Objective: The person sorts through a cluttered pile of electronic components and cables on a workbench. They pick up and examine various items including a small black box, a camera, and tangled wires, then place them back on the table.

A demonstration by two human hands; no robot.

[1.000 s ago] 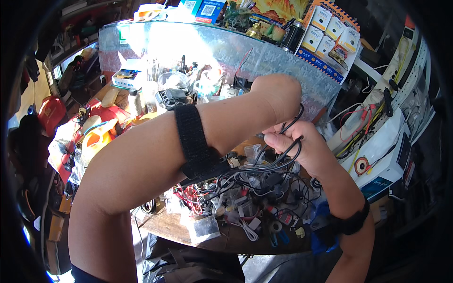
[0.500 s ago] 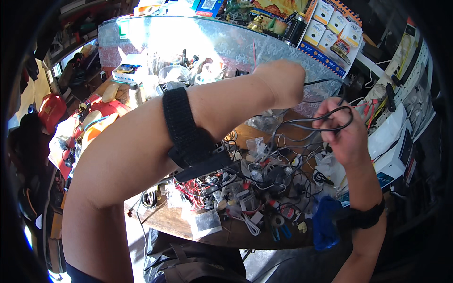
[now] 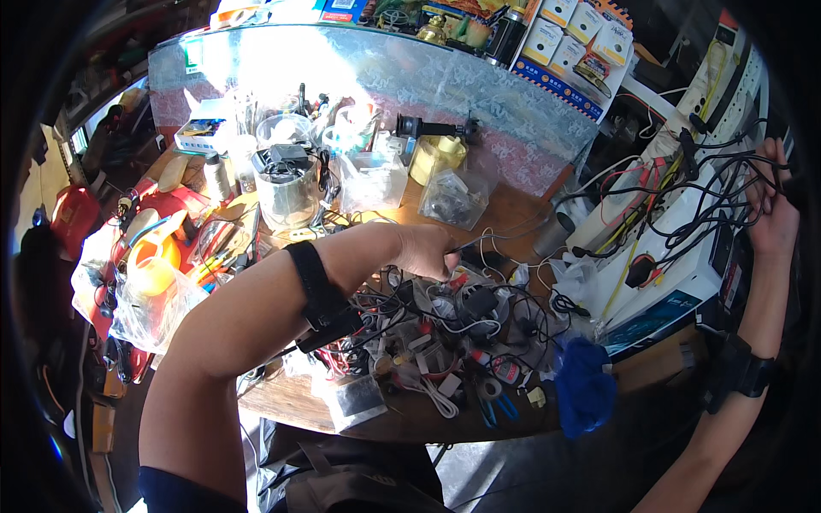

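My left hand point(image 3: 432, 252) is closed above the pile of cables, its fingers curled. A thin dark cable point(image 3: 505, 234) runs from it toward the right. At the far right, my right hand point(image 3: 772, 205) grips a looped bundle of black cables point(image 3: 705, 201), which hangs above a white box. Below my left hand lies a tangled heap of cables, adapters and small plastic bags point(image 3: 436, 329). A black strap point(image 3: 312, 278) circles my left forearm, and another strap point(image 3: 742, 376) is on my right forearm.
Behind the heap stand a clear tub of black adapters point(image 3: 286, 188), a bag of small parts point(image 3: 453, 197) and a black flashlight point(image 3: 432, 127). Blue cloth point(image 3: 586, 389) hangs at the table's front edge. A white box point(image 3: 667, 295) stands at right; orange tape point(image 3: 154, 256) lies left.
My right hand has moved far right and now holds a larger cable bundle out there. My left hand has come down and left, toward the heap. The view has shifted slightly.
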